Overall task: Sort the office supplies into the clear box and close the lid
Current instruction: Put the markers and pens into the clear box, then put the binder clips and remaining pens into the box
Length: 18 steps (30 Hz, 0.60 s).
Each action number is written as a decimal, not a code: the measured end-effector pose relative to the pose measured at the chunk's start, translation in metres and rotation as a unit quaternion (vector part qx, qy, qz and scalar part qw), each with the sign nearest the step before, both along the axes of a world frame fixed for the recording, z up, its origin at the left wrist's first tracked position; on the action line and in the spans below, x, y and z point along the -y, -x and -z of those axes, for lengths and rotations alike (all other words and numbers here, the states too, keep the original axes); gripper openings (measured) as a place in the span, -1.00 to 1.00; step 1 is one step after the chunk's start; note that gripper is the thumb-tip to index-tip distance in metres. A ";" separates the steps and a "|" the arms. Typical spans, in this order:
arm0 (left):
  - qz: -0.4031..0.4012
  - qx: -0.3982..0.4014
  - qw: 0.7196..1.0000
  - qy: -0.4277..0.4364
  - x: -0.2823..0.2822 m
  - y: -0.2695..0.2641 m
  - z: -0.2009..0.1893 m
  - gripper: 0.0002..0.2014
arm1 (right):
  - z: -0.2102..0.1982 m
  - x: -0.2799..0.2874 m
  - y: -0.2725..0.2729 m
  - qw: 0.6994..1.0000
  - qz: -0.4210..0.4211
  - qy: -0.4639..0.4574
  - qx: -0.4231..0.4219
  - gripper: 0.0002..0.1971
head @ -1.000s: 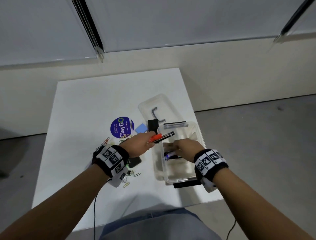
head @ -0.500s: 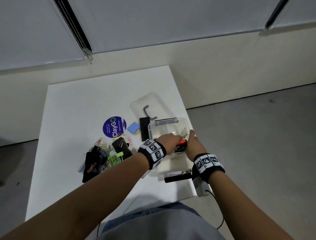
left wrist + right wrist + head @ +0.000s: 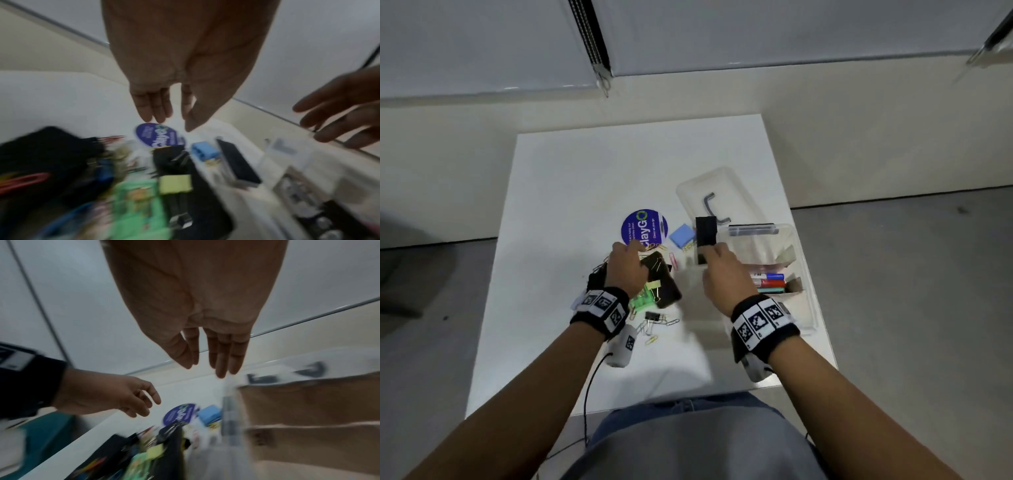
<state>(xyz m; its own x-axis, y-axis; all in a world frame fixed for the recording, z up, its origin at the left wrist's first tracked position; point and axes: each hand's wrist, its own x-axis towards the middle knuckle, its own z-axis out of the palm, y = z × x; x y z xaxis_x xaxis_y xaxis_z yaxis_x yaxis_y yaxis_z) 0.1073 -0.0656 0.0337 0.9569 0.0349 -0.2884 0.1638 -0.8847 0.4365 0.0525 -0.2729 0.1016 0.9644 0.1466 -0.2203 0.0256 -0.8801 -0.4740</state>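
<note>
The clear box [image 3: 796,308] stands at the table's right edge, with a red marker, a blue marker [image 3: 770,280] and cardboard dividers inside. Its lid [image 3: 736,186] lies behind it. My left hand [image 3: 625,260] hangs open and empty over a heap of supplies: a black case [image 3: 666,286], a green pad [image 3: 642,302], a yellow binder clip [image 3: 174,184] and paper clips [image 3: 654,330]. My right hand [image 3: 714,262] is open and empty at the box's left wall, its fingertips [image 3: 221,369] by a black block [image 3: 704,231]. Both wrist views are blurred.
A round purple sticker [image 3: 643,228] and a blue pad [image 3: 681,236] lie just beyond the heap. A black binder clip [image 3: 652,316] sits near the left wrist. The white table [image 3: 585,192] ends close to the box's right and near sides.
Both hands were inside the box with the markers. They have come out empty: the left swung left over the heap, the right drew back to the box's left wall. The markers stayed in the box.
</note>
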 end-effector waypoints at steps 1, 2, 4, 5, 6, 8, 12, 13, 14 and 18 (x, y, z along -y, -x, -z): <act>-0.032 -0.007 0.998 -0.045 -0.016 0.005 0.005 -0.58 | 0.003 -0.019 0.000 0.998 -0.050 -0.015 -0.022 -0.50; -0.060 -0.015 0.995 -0.083 -0.030 0.012 0.009 -0.55 | 0.009 -0.037 0.001 0.993 -0.102 -0.014 -0.053 -0.51; -0.099 -0.039 0.986 -0.130 -0.050 0.025 0.016 -0.45 | 0.020 -0.068 0.003 0.977 -0.175 0.016 -0.120 -0.51; -0.111 -0.055 0.982 -0.140 -0.058 0.031 0.019 -0.37 | 0.029 -0.079 0.005 0.968 -0.194 0.035 -0.155 -0.49; -0.115 -0.073 0.980 -0.144 -0.064 0.036 0.024 -0.30 | 0.038 -0.088 0.006 0.959 -0.204 0.058 -0.187 -0.47; -0.110 -0.093 0.979 -0.145 -0.071 0.040 0.033 -0.23 | 0.055 -0.095 0.008 0.947 -0.205 0.104 -0.224 -0.48; -0.078 -0.070 0.989 -0.101 -0.066 0.044 0.039 -0.22 | 0.072 -0.085 0.008 0.955 -0.129 0.131 -0.231 -0.43; -0.067 -0.065 0.993 -0.071 -0.065 0.045 0.042 -0.24 | 0.073 -0.082 0.006 0.956 -0.107 0.138 -0.237 -0.38; -0.054 -0.062 0.996 -0.035 -0.063 0.046 0.044 -0.27 | 0.073 -0.079 0.004 0.956 -0.088 0.145 -0.241 -0.37; -0.031 -0.043 0.998 0.026 -0.073 0.037 0.045 -0.50 | 0.072 -0.084 0.004 0.967 -0.087 0.125 -0.203 -0.51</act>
